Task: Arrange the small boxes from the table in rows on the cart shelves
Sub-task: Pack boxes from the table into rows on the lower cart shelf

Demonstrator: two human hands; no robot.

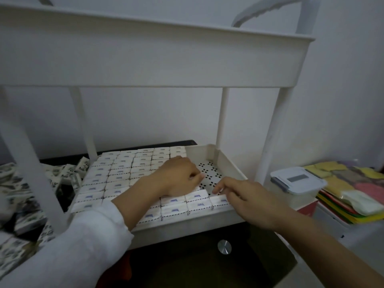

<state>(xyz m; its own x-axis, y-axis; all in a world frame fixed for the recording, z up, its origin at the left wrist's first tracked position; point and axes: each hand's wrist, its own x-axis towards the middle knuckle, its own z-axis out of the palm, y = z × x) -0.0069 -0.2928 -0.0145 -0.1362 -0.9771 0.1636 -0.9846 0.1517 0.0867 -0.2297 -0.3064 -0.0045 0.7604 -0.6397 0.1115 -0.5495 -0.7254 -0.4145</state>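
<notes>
Small boxes fill most of the cart shelf in rows — likely light thin card, best pinched by the short ends. Left hand curls its fingers over them, hold unclear; right hand rests loosely bent fingers on the shelf's front-row end box

There's only one camera, worn on the person's head. It looks forward and down from close in at the cart's lower shelf. The upper shelf looms across the top of the wide-angle view. The left hand and right hand sit mid-frame.
</notes>
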